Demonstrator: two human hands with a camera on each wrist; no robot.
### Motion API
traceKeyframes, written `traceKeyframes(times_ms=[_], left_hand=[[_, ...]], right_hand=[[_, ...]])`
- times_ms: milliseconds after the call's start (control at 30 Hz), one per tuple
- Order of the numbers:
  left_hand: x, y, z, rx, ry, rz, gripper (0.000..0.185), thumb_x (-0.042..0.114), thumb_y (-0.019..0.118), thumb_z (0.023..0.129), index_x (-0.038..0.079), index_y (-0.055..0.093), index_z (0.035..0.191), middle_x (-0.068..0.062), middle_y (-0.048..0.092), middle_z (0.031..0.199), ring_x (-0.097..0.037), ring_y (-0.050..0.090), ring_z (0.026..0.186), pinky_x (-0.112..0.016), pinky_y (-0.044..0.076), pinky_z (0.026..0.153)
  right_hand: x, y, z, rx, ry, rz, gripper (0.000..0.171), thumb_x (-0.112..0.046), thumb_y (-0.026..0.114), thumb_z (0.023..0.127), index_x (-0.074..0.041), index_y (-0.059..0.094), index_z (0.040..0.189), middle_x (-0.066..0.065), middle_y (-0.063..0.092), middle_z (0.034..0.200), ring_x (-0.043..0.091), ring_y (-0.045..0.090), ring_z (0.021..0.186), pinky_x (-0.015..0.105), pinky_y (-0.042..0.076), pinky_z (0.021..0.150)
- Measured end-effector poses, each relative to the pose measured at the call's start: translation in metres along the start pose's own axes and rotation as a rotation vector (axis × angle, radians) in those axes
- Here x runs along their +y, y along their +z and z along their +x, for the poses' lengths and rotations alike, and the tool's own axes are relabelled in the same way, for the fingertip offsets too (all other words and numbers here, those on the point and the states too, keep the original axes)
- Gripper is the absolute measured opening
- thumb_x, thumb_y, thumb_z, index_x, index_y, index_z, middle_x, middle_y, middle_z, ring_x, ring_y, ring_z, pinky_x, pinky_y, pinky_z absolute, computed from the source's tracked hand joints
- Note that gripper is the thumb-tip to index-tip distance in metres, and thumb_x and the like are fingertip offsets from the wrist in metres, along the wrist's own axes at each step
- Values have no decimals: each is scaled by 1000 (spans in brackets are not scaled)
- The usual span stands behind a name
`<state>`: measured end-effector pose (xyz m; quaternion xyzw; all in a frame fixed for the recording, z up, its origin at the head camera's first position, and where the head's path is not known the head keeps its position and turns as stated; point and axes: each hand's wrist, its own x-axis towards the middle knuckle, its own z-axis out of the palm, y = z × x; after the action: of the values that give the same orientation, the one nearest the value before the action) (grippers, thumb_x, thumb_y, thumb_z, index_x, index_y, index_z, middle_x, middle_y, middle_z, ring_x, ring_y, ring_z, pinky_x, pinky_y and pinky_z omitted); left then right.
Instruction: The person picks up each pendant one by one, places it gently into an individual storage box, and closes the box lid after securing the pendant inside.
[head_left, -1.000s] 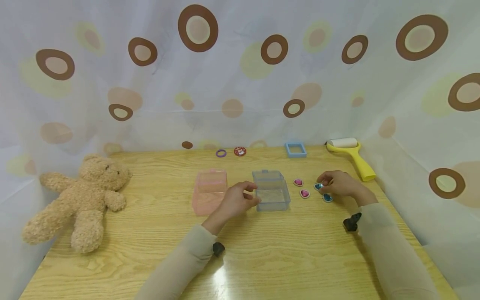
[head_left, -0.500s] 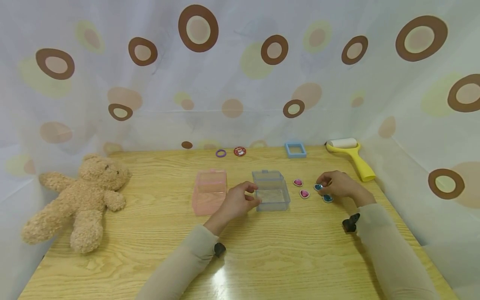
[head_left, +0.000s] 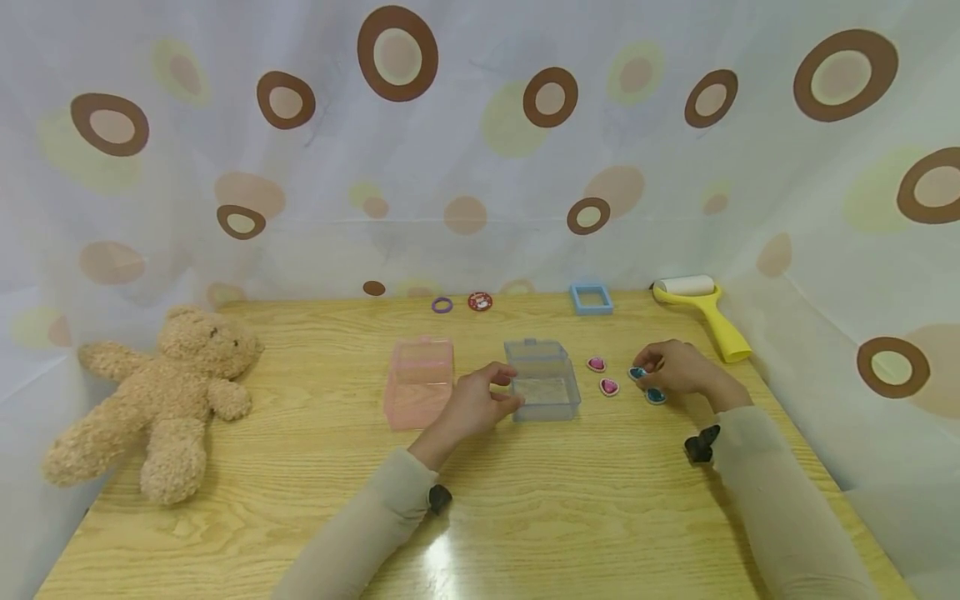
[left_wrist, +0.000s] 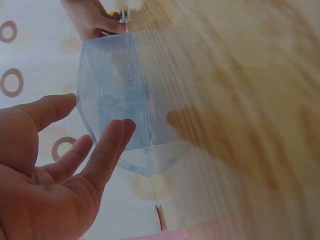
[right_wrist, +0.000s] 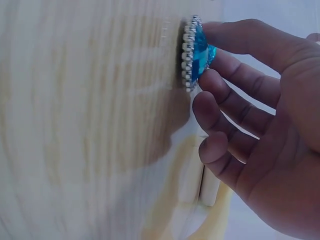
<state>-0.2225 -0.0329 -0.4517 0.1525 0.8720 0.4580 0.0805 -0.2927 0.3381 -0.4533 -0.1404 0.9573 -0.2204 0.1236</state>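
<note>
My left hand (head_left: 477,403) is beside a clear bluish plastic box (head_left: 546,408) with its lid raised. Thumb and fingers are spread and loosely extended, fingertips right at the box's left side, as the left wrist view also shows. Farther right, my right hand (head_left: 677,367) has thumb and index finger on either side of a blue gem (head_left: 637,373) with a silvery beaded rim, pinching it low over the table. A second blue gem (head_left: 656,397) lies just in front. In the right wrist view, one blue gem (right_wrist: 194,55) partly hides the other.
Two pink gems (head_left: 596,364) lie between box and right hand. An opened pink box (head_left: 420,408) stands left. Behind are a purple ring (head_left: 442,306), red round badge (head_left: 480,302), light-blue square frame (head_left: 592,311) and yellow lint roller (head_left: 722,327). A teddy bear (head_left: 168,392) lies far left.
</note>
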Motion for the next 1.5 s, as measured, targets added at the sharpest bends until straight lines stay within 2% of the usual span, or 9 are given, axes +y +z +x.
traceKeyframes(times_ms=[200,533,767,1167,1500], left_hand=[[2,0,-1,-4,-21,-5,46,24,74,91,8,60,132,-17,67,127,-32,72,106,-38,60,80],[1,0,0,-3,-34,-20,46,24,74,91,8,61,132,-16,67,127,-33,72,106,-38,60,80],[2,-1,-1,-9,-39,-28,47,24,74,90,8,61,132,-17,68,127,-32,72,106,-38,60,80],[2,0,1,-13,-49,-21,46,28,73,91,11,61,132,-16,68,127,-30,73,104,-35,59,76],[-1,1,2,-13,-64,-10,46,31,73,91,13,61,132,-14,68,128,-29,72,106,-33,59,72]], right_hand=[[-3,-1,-3,-16,-13,41,36,-28,75,89,-6,69,116,10,71,106,25,66,97,41,55,81],[-15,-5,-5,-41,-38,128,31,-27,71,93,-11,67,120,8,68,107,20,64,91,33,53,76],[-22,-3,-2,-9,-80,146,29,-25,70,94,-14,67,120,7,67,109,18,63,86,33,52,75],[-54,0,-2,78,-173,117,28,-29,73,92,-22,68,119,5,68,112,14,63,86,30,51,69],[-82,9,6,32,-222,179,31,-25,72,93,-17,67,123,8,67,117,17,66,83,30,52,63]])
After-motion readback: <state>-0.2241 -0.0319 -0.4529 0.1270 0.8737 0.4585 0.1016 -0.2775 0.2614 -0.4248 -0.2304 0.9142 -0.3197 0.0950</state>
